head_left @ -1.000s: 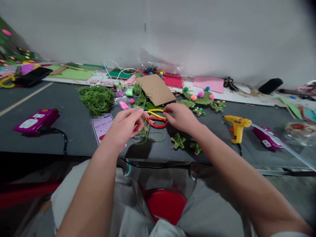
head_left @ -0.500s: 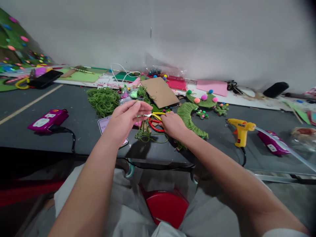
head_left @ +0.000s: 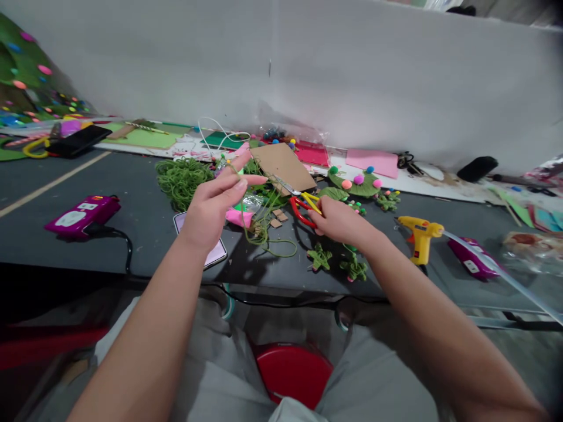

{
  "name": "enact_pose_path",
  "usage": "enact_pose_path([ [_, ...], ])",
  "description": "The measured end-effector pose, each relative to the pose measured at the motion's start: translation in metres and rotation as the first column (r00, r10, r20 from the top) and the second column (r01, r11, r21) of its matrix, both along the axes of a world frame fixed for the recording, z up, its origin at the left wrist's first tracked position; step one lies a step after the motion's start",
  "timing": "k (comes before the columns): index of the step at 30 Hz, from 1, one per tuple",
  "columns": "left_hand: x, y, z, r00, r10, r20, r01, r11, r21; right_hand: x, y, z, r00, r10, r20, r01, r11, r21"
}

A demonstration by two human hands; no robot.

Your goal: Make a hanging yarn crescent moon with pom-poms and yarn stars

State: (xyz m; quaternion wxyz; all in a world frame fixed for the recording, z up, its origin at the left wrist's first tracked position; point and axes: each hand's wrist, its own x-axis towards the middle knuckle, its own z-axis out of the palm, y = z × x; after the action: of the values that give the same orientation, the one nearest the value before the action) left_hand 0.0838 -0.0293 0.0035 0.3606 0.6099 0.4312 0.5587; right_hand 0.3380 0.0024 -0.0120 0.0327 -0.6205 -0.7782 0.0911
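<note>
Your right hand [head_left: 336,220] grips scissors [head_left: 305,208], blades by cardboard [head_left: 281,167]. Your left hand [head_left: 211,208], fingers spread, over phone [head_left: 214,249] and near tangled yarn [head_left: 259,230]; grip on strand unclear.

Two purple power strips [head_left: 82,218] [head_left: 472,258] lie left and right in the frame. There is one yellow glue gun [head_left: 420,234] at right, one pair of red-and-yellow scissors [head_left: 310,201] near the centre, and one red stool [head_left: 294,372] at bottom centre. Two green stars [head_left: 319,257] [head_left: 353,266] lie below centre, and one leaf-green crescent [head_left: 358,189] right of centre carries what look like five pom-poms [head_left: 358,179].
</note>
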Motion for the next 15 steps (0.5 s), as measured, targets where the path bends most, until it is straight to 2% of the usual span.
enact_pose_path([
  [3,0.001,0.003,0.000,1.000,-0.013,-0.007,0.013,0.999,0.029,0.014,0.002,0.001,0.993,-0.100,-0.065,0.097,0.994,-0.044],
  [5,0.003,0.007,-0.003,0.999,-0.017,-0.043,0.017,1.000,0.006,0.019,0.001,0.002,0.989,-0.141,-0.053,0.140,0.990,-0.026],
  [8,0.010,0.014,-0.011,0.984,-0.070,-0.165,0.037,0.980,-0.194,0.021,0.000,0.004,0.990,-0.140,0.007,0.139,0.990,0.012],
  [10,0.018,0.018,-0.020,0.949,-0.215,-0.230,0.109,0.910,-0.399,0.019,-0.001,0.007,0.992,-0.117,0.038,0.116,0.993,0.023],
  [12,0.027,0.022,-0.032,0.890,-0.402,-0.217,0.234,0.810,-0.538,0.015,-0.001,0.010,0.994,-0.097,0.056,0.095,0.995,0.036],
  [13,0.033,0.024,-0.038,0.863,-0.469,-0.189,0.298,0.773,-0.560,0.013,-0.002,0.012,0.994,-0.089,0.060,0.087,0.995,0.046],
  [15,0.043,0.028,-0.049,0.835,-0.506,-0.217,0.341,0.785,-0.517,0.009,-0.003,0.016,0.996,-0.072,0.058,0.068,0.996,0.063],
])
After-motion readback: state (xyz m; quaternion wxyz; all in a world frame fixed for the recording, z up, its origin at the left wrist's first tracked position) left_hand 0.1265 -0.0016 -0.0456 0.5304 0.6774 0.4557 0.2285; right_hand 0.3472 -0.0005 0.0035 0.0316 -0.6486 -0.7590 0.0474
